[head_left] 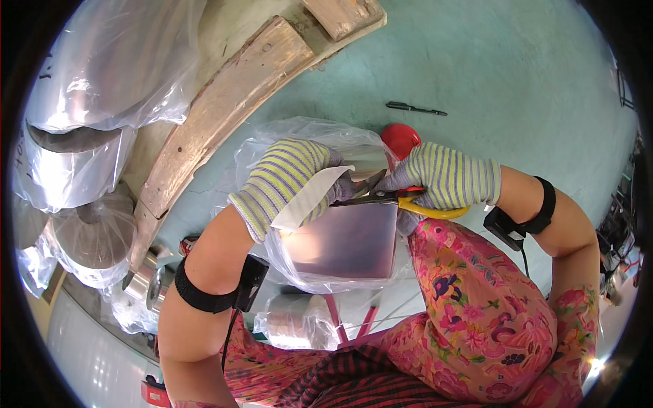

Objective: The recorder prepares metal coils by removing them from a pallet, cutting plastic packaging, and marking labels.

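My right hand [442, 178], in a striped yellow-grey glove, is closed on scissors [439, 209] with a yellow handle. Their dark blades point left and are spread apart. In a matching glove, my left hand [289, 175] pinches a white strip [309, 198] that hangs over its wrist side; its fingertips are close to the blades. Beneath both hands is a shiny metallic roll [343, 238] inside a clear plastic bag [299, 272], whose film is gathered open around it. Beyond my right hand lies a red round object [401, 141], partly hidden.
A black marker pen [416, 109] lies on the green floor [510, 75]. Curved wooden beams [224, 88] run along the left. Past them stand several plastic-wrapped metallic rolls [75, 163]. Another wrapped roll [296, 323] sits near my legs, beside red bars [335, 316].
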Motion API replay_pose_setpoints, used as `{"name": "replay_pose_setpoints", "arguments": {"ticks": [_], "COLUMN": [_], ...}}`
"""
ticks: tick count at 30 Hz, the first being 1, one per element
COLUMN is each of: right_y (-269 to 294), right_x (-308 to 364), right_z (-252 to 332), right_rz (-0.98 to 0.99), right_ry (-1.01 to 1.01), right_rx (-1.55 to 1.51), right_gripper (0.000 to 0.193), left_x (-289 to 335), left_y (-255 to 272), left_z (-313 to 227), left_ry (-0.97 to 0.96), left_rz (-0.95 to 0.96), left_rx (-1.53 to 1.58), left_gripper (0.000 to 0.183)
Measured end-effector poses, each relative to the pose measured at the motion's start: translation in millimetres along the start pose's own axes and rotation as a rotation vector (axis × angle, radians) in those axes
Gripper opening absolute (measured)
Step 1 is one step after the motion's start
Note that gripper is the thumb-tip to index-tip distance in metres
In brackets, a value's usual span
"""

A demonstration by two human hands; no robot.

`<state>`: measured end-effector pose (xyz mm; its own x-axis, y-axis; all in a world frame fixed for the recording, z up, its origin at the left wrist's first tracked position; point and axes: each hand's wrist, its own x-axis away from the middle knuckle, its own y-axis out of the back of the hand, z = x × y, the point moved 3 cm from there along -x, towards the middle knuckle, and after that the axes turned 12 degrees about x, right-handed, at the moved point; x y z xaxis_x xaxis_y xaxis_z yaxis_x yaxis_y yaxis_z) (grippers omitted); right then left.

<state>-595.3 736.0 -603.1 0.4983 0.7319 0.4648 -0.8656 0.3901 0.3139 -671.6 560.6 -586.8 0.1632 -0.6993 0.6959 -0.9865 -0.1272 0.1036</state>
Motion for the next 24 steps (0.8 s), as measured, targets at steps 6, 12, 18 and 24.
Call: {"name": "replay_pose_setpoints", "arguments": {"ticks": [6, 12, 18, 24], "right_y": [-2, -5, -5, 8], "right_x": [-10, -6, -7, -16], "right_z": [6, -2, -4, 16], "right_rz": [-0.046, -0.012, -0.078, 0.018], "right_ry": [0.022, -0.002, 0.056, 0.014], "right_rx": [0.0, -0.041, -0.004, 0.048], "right_gripper": [0.029, 0.035, 0.036, 0.024], "left_x": [4, 5, 11, 11], "left_y": [4, 2, 17, 17], "left_z": [-7, -6, 11, 13], "left_ry": [-0.112, -0.128, 0.018, 0.06], "left_rz": [-0.109, -0.07, 0.044, 0.035], "left_rx": [-0.151, -0.042, -0.15, -0.138], "left_gripper": [0.017, 0.019, 0.02, 0.016]}}
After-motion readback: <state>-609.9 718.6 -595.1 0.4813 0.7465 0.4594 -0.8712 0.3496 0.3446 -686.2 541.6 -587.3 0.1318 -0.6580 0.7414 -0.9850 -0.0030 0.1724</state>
